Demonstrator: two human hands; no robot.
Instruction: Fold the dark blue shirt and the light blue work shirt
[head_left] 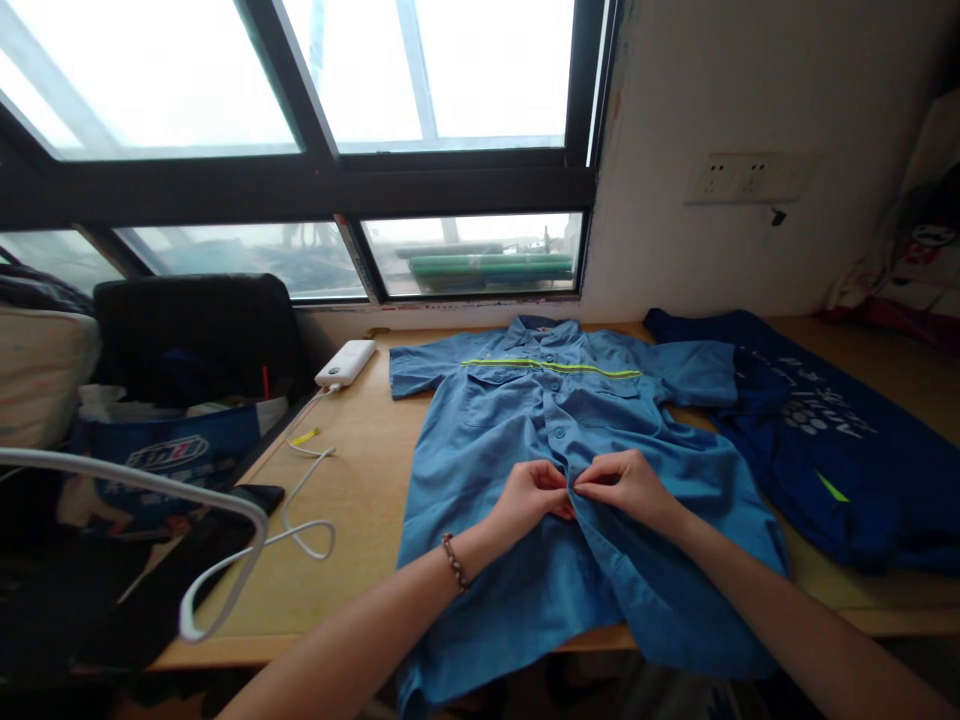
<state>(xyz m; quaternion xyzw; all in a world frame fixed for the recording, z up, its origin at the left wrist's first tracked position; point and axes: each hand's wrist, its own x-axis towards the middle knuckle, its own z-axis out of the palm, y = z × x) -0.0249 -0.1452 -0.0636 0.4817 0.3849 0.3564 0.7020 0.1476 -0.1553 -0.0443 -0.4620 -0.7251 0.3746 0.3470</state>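
Beyond white cable (150,479), pinches blue shirt (480,470) with left grip (531,495) and right grip (631,490) closed on its button edge (556,420), probably light, limp cloth best held there.

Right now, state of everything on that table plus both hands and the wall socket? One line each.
Blue shirt: spread front up, collar away from the person, lower front edge loose
Left hand: pinching the shirt's front
Right hand: pinching the shirt's front, beside the left
Power bank: lying flat, cable connected
White cable: slack, curled
Dark blue garment: laid down, partly under a shirt sleeve
Wall socket: no plug visible
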